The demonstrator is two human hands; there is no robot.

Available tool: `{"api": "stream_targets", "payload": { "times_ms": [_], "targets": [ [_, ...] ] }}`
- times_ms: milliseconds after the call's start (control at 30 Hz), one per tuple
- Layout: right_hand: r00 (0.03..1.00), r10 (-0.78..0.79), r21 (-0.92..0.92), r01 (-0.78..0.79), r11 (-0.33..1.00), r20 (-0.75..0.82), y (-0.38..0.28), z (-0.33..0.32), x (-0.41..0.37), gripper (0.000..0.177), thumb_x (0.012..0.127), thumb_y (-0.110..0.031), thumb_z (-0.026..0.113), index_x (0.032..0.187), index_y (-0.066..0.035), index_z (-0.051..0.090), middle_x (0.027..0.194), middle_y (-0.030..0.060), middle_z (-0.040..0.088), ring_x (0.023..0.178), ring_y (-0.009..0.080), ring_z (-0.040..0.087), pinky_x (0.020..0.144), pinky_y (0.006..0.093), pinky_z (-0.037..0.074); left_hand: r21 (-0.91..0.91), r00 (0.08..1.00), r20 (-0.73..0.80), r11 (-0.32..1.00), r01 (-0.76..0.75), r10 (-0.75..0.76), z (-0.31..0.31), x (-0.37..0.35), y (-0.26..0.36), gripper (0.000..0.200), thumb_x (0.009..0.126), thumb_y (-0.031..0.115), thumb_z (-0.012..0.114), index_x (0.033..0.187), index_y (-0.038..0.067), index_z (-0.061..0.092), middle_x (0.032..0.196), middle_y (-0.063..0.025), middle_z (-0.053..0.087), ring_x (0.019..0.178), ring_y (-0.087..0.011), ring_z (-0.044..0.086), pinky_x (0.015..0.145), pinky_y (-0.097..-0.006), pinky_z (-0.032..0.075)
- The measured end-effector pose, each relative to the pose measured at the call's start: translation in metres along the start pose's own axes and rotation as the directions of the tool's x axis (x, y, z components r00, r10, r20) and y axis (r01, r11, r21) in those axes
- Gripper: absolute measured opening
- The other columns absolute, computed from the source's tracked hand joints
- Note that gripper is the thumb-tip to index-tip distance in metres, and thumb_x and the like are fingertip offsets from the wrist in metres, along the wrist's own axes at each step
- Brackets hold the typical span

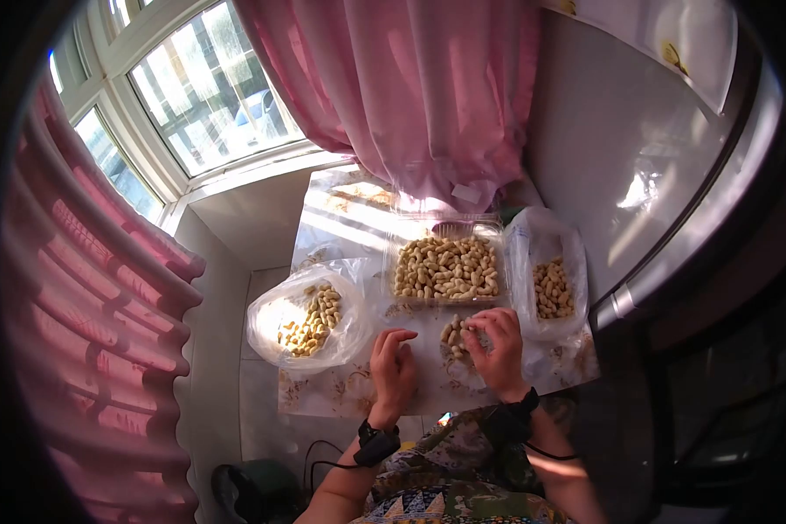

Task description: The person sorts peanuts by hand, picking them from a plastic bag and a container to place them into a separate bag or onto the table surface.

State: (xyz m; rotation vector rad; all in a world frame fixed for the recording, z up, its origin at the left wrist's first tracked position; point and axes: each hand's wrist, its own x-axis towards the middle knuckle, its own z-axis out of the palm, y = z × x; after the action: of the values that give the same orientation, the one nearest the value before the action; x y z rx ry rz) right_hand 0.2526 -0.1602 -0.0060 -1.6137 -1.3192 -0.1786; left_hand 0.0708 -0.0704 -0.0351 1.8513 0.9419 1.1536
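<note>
My left hand (394,371) hovers above the table's near side, fingers bent and a gap between thumb and forefinger; nothing shows in it. At the right edge of a small pile of unshelled peanuts (452,335) is my right hand (499,354). Its fingers are curled together, and what they hold is hidden. Behind the pile stands a clear plastic box (441,302) filled with peanuts (445,266). To the left sits an open white plastic bag (351,327) with peanuts (316,321) inside. Another plastic bag (522,253), on the right, also contains peanuts (554,290).
A pale patterned table (323,389) carries everything, with sunlight across its far left part. Pink curtains (410,87) hang behind and at the left, by a window (214,87). A grey glossy panel (620,166) borders the right side. Dark bands (377,444) circle both wrists.
</note>
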Motion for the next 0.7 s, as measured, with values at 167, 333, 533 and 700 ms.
{"api": "stream_targets", "payload": {
  "times_ms": [167,333,533,700],
  "targets": [
    [0.986,0.076,-0.050,-0.070,0.996,0.145,0.007,0.003,-0.029,0.026,0.078,-0.021,0.086,0.092,-0.009,0.068,0.111,0.0065,0.067,0.113,0.0298,0.059,0.099,0.0437,0.047,-0.001,0.999,0.035,1.000,0.008,-0.008,0.000,0.001,0.003,0.021,0.089,-0.009,0.061,0.104,0.003,0.069,0.101,-0.0079,0.067,0.078,-0.0234,0.062,0.067,-0.0306,0.048],
    [0.979,0.049,-0.066,-0.037,0.997,0.197,0.004,0.002,-0.028,0.028,0.075,-0.021,0.087,0.089,-0.009,0.068,0.116,0.0072,0.065,0.117,0.0303,0.058,0.102,0.0436,0.046,0.033,0.994,0.069,0.995,-0.091,0.089,0.004,0.002,0.002,0.016,0.087,-0.005,0.068,0.100,0.004,0.069,0.096,-0.0098,0.070,0.086,-0.0290,0.069,0.076,-0.0361,0.054],
    [0.979,0.030,-0.024,-0.026,0.999,0.202,0.011,0.002,-0.032,0.022,0.076,-0.018,0.085,0.090,-0.010,0.070,0.117,0.0059,0.066,0.119,0.0300,0.057,0.103,0.0435,0.046,0.071,0.986,0.100,0.987,-0.142,0.135,0.002,0.005,0.009,0.015,0.086,-0.003,0.071,0.099,0.005,0.070,0.097,-0.0111,0.071,0.093,-0.0323,0.070,0.083,-0.0396,0.055],
    [0.983,0.037,0.052,-0.047,0.998,0.178,0.012,0.002,-0.032,0.022,0.077,-0.018,0.085,0.091,-0.010,0.070,0.116,0.0050,0.067,0.118,0.0299,0.058,0.101,0.0431,0.047,0.056,0.983,0.026,0.981,-0.184,0.182,-0.002,0.010,0.022,0.018,0.084,-0.001,0.074,0.100,0.006,0.071,0.100,-0.0087,0.072,0.095,-0.0316,0.070,0.083,-0.0405,0.055]
  ]
}}
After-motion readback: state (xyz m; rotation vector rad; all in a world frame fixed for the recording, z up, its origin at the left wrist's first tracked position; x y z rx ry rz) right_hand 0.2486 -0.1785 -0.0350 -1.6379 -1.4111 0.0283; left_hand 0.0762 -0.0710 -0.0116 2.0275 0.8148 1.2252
